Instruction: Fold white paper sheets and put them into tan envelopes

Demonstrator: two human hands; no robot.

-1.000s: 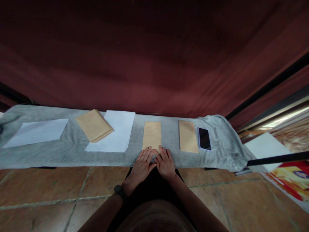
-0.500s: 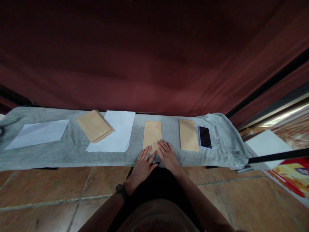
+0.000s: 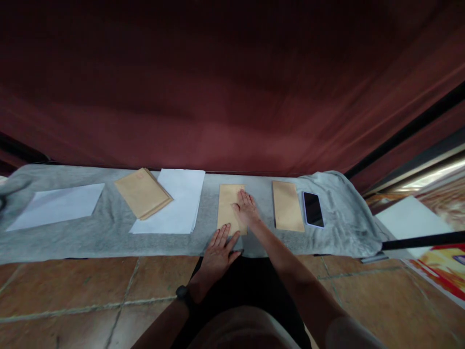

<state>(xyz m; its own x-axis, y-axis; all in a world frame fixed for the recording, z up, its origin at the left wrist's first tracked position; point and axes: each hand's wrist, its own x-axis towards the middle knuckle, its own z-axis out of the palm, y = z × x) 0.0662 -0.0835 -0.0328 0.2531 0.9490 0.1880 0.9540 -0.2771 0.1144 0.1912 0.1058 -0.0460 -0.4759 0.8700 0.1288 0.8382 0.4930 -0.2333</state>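
A brown paper envelope (image 3: 227, 206) lies flat on the grey cloth in front of me. My right hand (image 3: 247, 208) rests on its upper right part, fingers stretched out and partly covering it. At the envelope's lower left corner, my left hand (image 3: 218, 249) lies with its fingers spread, fingertips touching the near edge. Neither hand grips anything. To the right lies another brown envelope (image 3: 288, 206). On the left, a small stack of brown envelopes (image 3: 143, 194) sits tilted across white sheets of paper (image 3: 181, 206).
A grey cloth (image 3: 116, 242) covers the long narrow surface. A phone (image 3: 313, 209) with a dark screen lies right of the envelopes. More white paper (image 3: 58, 206) is at the far left. A dark red curtain (image 3: 218, 121) hangs behind, and a black bar (image 3: 421, 241) crosses at the right.
My right hand has slid away from me, from the envelope's near edge to its upper right part. My left hand stays near the lower left corner.
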